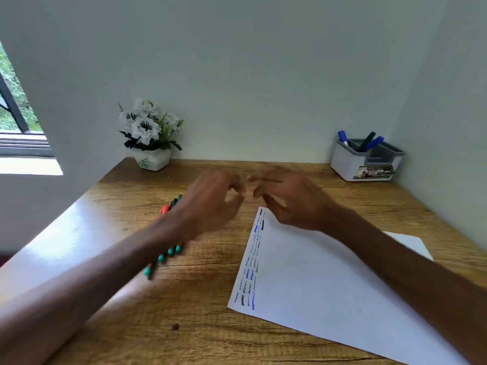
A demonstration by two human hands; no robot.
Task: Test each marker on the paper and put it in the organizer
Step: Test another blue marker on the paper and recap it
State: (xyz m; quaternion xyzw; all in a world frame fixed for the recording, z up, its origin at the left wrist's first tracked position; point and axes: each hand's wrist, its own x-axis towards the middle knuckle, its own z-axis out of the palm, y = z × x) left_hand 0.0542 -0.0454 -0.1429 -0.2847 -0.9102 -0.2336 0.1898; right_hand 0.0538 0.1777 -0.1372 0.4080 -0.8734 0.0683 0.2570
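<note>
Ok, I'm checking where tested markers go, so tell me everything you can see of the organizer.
The organizer is a white plastic box with grey rim and compartments and a label on its front. It stands upright on the wooden desk in the far right corner, close to both walls. Two blue markers and a dark one lean inside.

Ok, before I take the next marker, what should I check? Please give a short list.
1. Hands free: left hand and right hand seem empty, though blurred: ok.
2. Loose markers lie on the table under the left wrist: ok.
3. Paper has blank space beside the strokes: ok.
4. Organizer has room, three markers inside: ok.
5. Whether the loose ones are capped: cannot tell.
</note>
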